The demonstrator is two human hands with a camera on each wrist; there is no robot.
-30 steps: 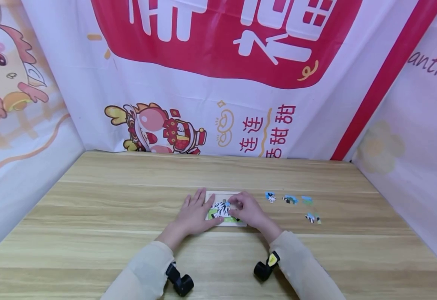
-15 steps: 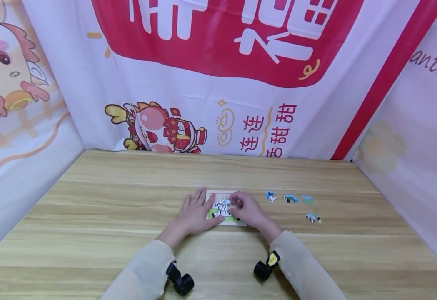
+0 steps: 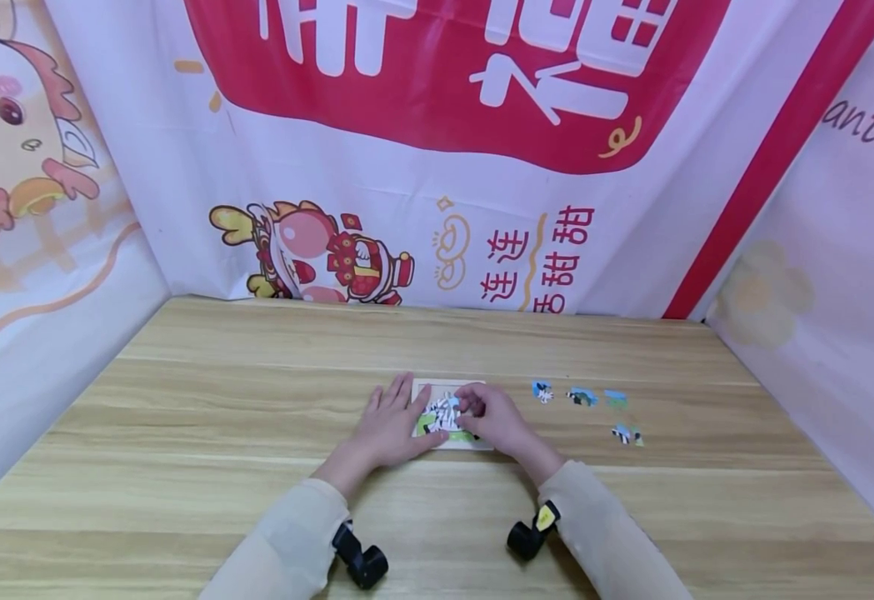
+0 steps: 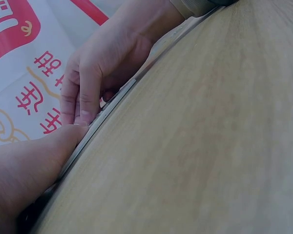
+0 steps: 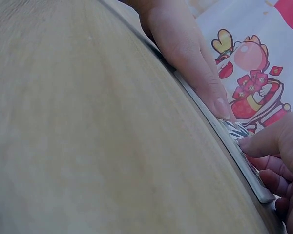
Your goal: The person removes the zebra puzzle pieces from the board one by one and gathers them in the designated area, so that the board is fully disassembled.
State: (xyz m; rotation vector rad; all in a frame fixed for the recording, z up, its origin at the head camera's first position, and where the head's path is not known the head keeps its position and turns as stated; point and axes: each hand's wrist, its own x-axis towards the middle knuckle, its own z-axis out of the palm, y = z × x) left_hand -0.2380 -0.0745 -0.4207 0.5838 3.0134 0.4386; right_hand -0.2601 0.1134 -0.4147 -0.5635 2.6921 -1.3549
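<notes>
Head | left hand (image 3: 386, 433), fingers spread, braces pale rectangular tray (image 3: 472, 446) at left edge | right hand (image 3: 500, 422) seemingly pinches zebra-striped flat piece (image 3: 449, 408) | likely fitting; needs aligning

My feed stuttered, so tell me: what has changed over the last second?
The zebra piece at the right hand looks slightly shifted or turned; which way, I can't tell. No grasp or release shows. The left hand, tray and loose pieces stayed put.

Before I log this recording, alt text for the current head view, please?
A person's left hand and right hand work at a white-framed, partly assembled zebra jigsaw puzzle on a light wood-grain table; flat, multicoloured loose pieces lie to the right.
</notes>
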